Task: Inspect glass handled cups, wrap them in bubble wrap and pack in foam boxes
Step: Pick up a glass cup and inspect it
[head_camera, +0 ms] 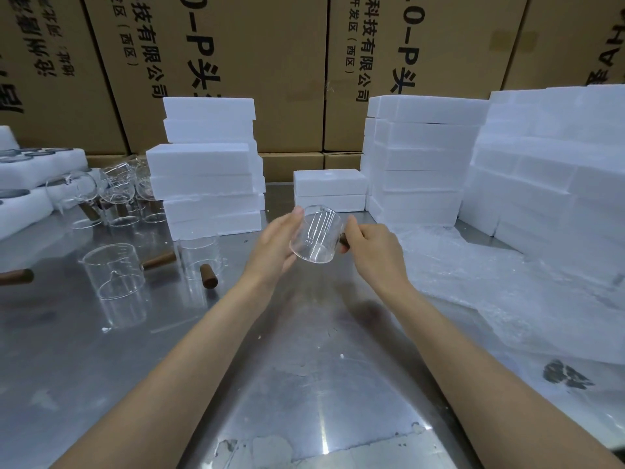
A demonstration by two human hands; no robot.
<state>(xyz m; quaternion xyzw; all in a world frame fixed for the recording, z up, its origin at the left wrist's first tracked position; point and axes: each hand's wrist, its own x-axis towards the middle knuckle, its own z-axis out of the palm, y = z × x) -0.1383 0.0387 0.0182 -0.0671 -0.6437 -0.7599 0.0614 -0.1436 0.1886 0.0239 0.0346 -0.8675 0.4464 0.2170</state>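
A cup [316,235] is held above the table [304,350], between the left hand [275,243] and right hand [373,247]. More cups [115,275] stand to the left, bubble wrap [507,289] lies right, and foam boxes [329,190] are stacked behind, before cartons [257,62].

Your two forearms come into view from the bottom corners, and both are bare as far as the frame shows them: no sleeve, no cuff, no glove. Your left hand [274,245] wears nothing, with no ring or band that can be made out on its fingers. Your right hand [375,248] is likewise uncovered, and its wrist carries no watch or strap. Your nails look short and plain, though they are too small to judge closely. No clothing from your upper arms or body reaches into the picture.
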